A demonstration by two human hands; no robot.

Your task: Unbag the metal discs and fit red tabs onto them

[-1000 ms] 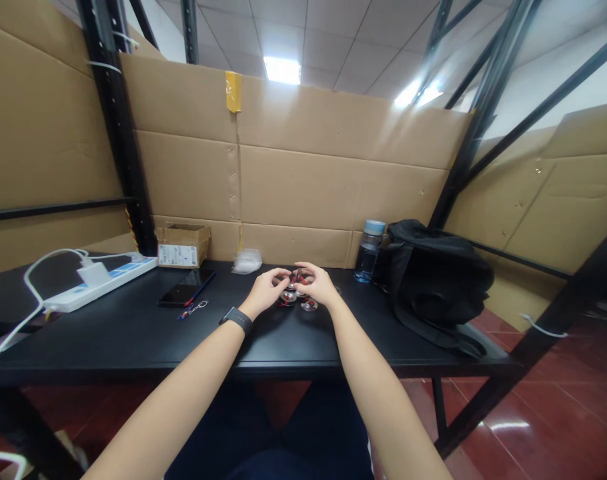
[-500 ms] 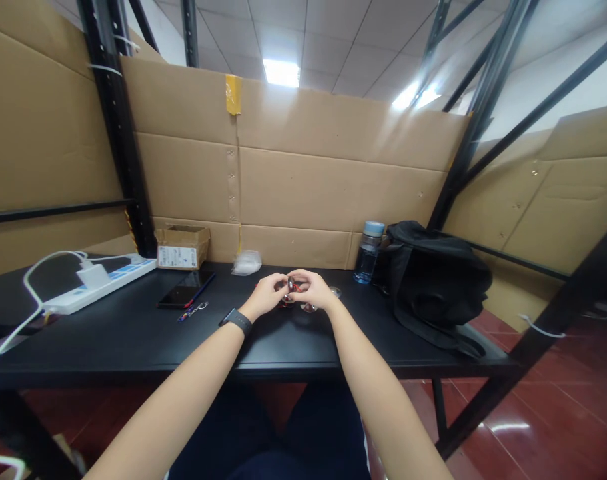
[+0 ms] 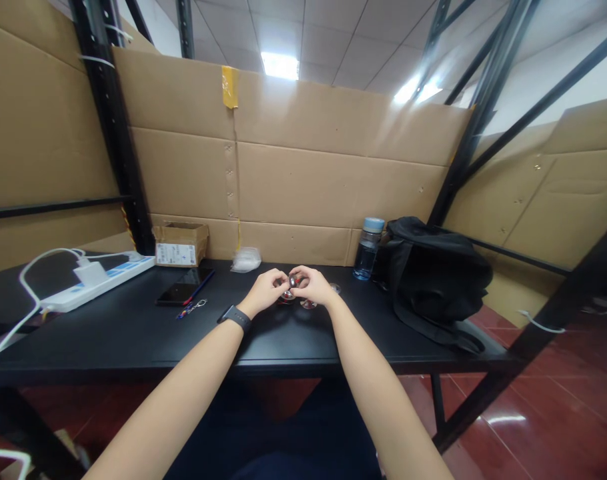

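A small shiny round silver-and-red piece (image 3: 293, 281) is held up between my two hands, just above the table. My right hand (image 3: 312, 285) is closed, with thumb and fingers pinching the piece from the right. My left hand (image 3: 266, 291) is closed too, its fingertips against the left side. What exactly the piece is, I cannot make out. Under my fingers lie more shiny pieces: a silver-and-red one (image 3: 286, 297) below my left fingertips and a round clear or silver one (image 3: 308, 304) below my right hand. Another (image 3: 336, 288) shows partly behind my right hand.
On the black table (image 3: 193, 343) lie a phone (image 3: 181, 291), a keyring (image 3: 192, 308) and a crumpled clear plastic bag (image 3: 246, 259). A power strip (image 3: 68, 297) and small cardboard box (image 3: 181, 245) stand left. A water bottle (image 3: 367, 253) and black backpack (image 3: 433, 287) are right.
The round piece has turned slightly between my fingers, and its face shows more. My hands otherwise stay in place; the whole view has shifted a little.
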